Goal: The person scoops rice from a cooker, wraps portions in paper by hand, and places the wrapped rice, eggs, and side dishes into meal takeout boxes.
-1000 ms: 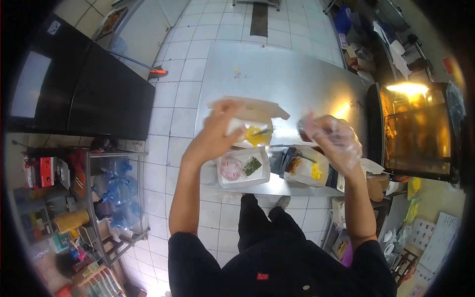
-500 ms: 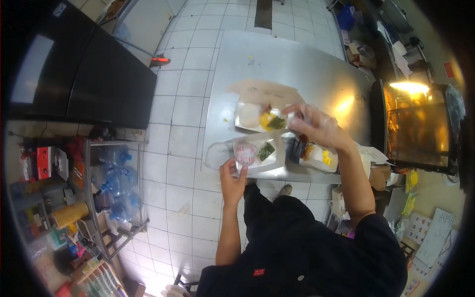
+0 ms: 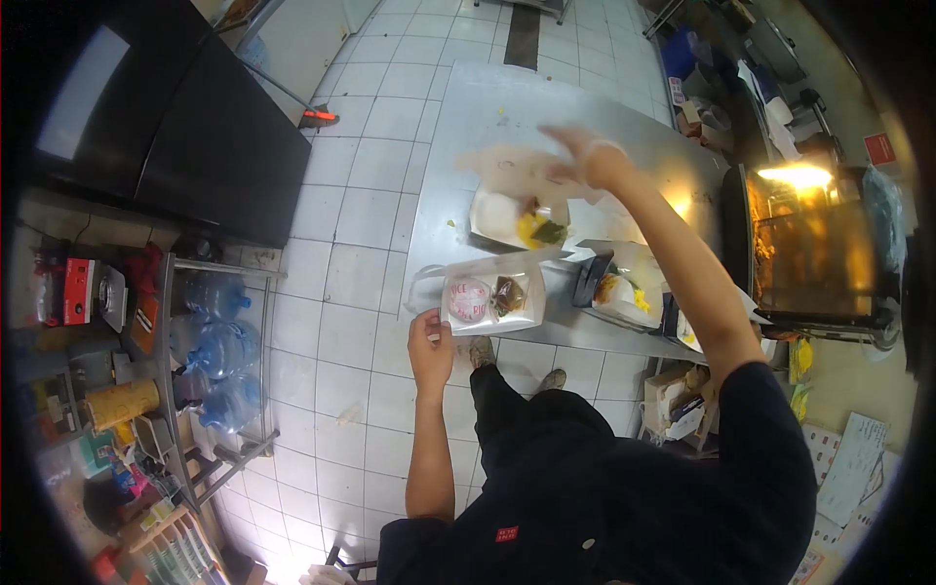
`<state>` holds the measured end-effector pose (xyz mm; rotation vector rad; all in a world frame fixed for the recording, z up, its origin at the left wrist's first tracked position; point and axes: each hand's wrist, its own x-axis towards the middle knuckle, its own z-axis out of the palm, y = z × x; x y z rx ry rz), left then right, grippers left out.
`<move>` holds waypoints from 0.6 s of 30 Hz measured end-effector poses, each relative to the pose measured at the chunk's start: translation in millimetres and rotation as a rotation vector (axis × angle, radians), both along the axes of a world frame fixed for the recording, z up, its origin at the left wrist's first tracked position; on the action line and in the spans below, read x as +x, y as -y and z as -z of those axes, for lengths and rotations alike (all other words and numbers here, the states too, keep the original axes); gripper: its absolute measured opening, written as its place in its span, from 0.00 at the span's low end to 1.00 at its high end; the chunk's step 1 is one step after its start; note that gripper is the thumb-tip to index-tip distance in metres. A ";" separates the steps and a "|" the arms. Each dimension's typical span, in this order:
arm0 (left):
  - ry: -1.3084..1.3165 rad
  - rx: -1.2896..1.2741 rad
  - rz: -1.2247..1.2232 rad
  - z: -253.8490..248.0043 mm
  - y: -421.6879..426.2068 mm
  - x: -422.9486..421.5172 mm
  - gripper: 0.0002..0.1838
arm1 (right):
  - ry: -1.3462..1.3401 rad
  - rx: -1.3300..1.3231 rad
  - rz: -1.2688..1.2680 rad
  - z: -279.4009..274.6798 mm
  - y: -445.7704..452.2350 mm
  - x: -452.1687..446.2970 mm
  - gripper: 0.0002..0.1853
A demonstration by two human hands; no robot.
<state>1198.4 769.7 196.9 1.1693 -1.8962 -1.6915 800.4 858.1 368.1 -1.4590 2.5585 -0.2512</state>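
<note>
My left hand [image 3: 430, 353] grips the near left edge of a takeout box [image 3: 526, 325] at the table's front. Inside that box sit a round, paper-wrapped portion with red print [image 3: 469, 299] and a dark brown piece of food [image 3: 507, 295]. Farther back, my right hand [image 3: 588, 161], in a clear plastic glove and blurred, reaches over the raised lid of a second box [image 3: 502, 175]; its fingers look apart, with nothing visible in them. That second box holds white rice [image 3: 499, 213], yellow food [image 3: 534, 232] and a dark green piece.
More filled boxes [image 3: 624, 297] stand along the steel table's [image 3: 468, 107] right front. A lit glass food warmer [image 3: 804, 253] is at the right. Leftward are a black fridge [image 3: 219, 146] and a rack of blue water bottles [image 3: 222, 349].
My right hand has swung up and away from the front box toward the far lid. Brown food now shows where the green piece lay. The front box sits slightly farther left in view.
</note>
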 end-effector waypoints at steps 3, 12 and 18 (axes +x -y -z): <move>-0.006 -0.035 -0.026 -11.1 8.0 8.2 0.14 | 0.231 0.275 0.031 23.2 15.9 -31.0 0.33; 0.111 -0.455 0.575 -59.7 170.8 -176.9 0.23 | 0.007 -0.055 0.336 -73.2 -38.9 70.1 0.25; 0.498 -0.473 1.209 35.4 149.5 -291.0 0.22 | 1.143 -0.007 0.505 -68.4 -123.9 213.3 0.21</move>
